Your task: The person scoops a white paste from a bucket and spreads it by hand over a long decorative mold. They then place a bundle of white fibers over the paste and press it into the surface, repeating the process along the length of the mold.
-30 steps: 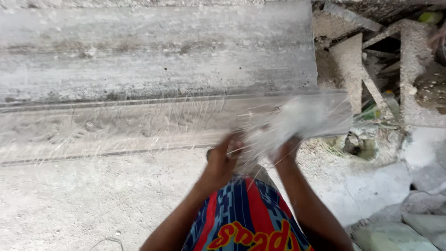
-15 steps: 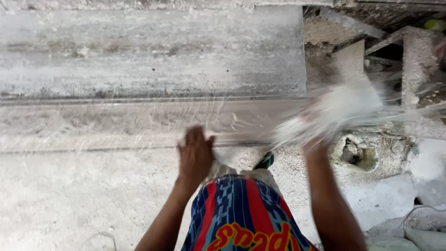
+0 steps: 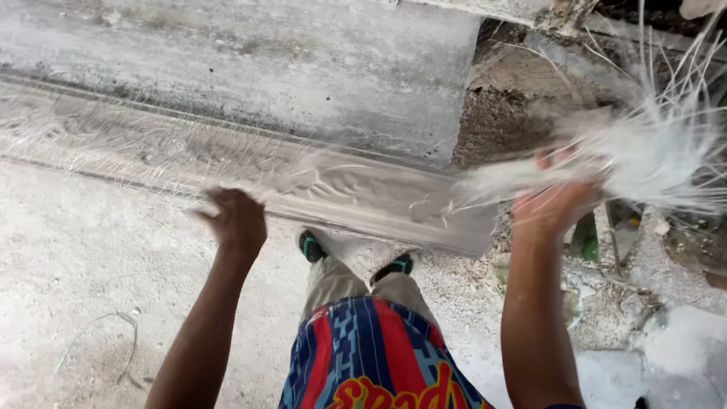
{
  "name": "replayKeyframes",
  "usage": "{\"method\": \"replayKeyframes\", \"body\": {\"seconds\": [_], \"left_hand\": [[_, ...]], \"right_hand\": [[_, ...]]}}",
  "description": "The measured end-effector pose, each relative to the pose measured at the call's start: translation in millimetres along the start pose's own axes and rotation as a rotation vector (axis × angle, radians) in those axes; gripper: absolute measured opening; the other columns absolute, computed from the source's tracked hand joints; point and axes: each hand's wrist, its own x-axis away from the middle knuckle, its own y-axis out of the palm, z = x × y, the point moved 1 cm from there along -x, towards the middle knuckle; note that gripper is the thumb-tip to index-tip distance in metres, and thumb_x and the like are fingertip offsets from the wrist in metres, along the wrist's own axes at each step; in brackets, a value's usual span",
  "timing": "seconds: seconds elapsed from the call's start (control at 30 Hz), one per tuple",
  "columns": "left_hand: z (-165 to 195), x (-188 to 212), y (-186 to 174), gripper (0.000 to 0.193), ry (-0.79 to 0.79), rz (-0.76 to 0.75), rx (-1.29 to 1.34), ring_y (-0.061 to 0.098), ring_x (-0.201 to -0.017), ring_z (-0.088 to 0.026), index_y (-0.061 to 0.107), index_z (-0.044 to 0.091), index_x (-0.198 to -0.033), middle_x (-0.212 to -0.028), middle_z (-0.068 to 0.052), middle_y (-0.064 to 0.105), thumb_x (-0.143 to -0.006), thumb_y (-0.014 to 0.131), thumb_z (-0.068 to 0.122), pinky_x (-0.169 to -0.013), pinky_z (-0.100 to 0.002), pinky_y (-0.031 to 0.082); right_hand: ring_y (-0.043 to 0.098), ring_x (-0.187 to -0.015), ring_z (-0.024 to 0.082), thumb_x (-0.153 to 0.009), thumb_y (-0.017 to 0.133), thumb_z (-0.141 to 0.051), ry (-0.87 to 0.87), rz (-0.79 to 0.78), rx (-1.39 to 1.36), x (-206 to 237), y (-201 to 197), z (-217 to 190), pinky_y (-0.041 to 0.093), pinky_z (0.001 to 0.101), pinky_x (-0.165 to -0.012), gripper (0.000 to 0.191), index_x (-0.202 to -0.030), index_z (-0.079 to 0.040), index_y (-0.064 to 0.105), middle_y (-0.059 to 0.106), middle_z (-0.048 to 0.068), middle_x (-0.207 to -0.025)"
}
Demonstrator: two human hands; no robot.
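My right hand is closed around a white bundle of loose fibre strands, gripping it at the near end while the far ends splay out to the right in a blurred fan. My left hand hangs with its fingers curled loosely, thumb side up, over the near edge of a long moulded plaster cornice; I cannot tell whether it pinches any strands, though fine fibres lie spread thinly along the moulding to its left. The cornice runs from far left to near right across a grey casting slab, its ornamented relief showing just right of my left hand. Below the hands, my dusty trousers, a patterned red-and-blue shirt and dark shoes with green trim stand on a white, powdery floor, where a bent loop of wire lies near left. Broken rubble and plaster scraps are piled to the right. As I judge it, the left stretch of the moulding already carries a thin layer of fibre, while the section nearest the right end looks bare, and most of the bundle remains in the right hand, so the laying of fibre appears partly done.
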Motion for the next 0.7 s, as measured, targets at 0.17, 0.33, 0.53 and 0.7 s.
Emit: {"method": "replayKeyframes", "body": {"seconds": [0.17, 0.33, 0.53, 0.7], "left_hand": [[79, 33, -105, 0.035, 0.068, -0.121, 1.465, 0.064, -0.114, -0.042, 0.06, -0.006, -0.125, -0.128, -0.028, 0.064, -0.105, 0.058, 0.022, -0.094, -0.051, 0.053], [114, 58, -117, 0.029, 0.13, -0.138, 1.644, 0.065, -0.065, -0.022, 0.068, 0.002, -0.095, -0.081, -0.011, 0.068, -0.109, 0.051, 0.02, -0.059, -0.035, 0.054], [63, 12, -17, 0.028, 0.138, -0.479, 0.8, 0.067, -0.07, -0.019, 0.072, 0.008, -0.107, -0.097, -0.011, 0.073, -0.107, 0.045, 0.014, -0.065, -0.04, 0.054], [61, 29, -67, 0.042, 0.092, 0.228, 0.548, 0.057, -0.128, -0.047, 0.067, -0.003, -0.121, -0.134, -0.031, 0.057, -0.103, 0.044, 0.028, -0.103, -0.063, 0.046]], "right_hand": [[0.058, -0.108, 0.025, -0.102, 0.041, -0.05, 0.304, -0.21, 0.013, 100, 0, 69, 0.057, 0.0411, -0.089, 0.053, -0.14, -0.012, 0.042, 0.054, 0.015, -0.126], [0.059, -0.105, 0.024, -0.102, 0.042, -0.049, 0.313, -0.252, -0.04, 79, -4, 52, 0.058, 0.0398, -0.086, 0.051, -0.138, -0.013, 0.044, 0.057, 0.014, -0.122], [0.061, -0.1, 0.023, -0.102, 0.043, -0.048, 0.004, -0.015, -0.057, -18, -20, -35, 0.059, 0.0384, -0.082, 0.049, -0.136, -0.014, 0.047, 0.06, 0.013, -0.118], [0.059, -0.1, 0.023, -0.105, 0.051, -0.043, -0.006, 0.016, -0.014, 25, -24, -15, 0.055, 0.0393, -0.082, 0.043, -0.136, -0.013, 0.046, 0.058, 0.013, -0.118]]}}
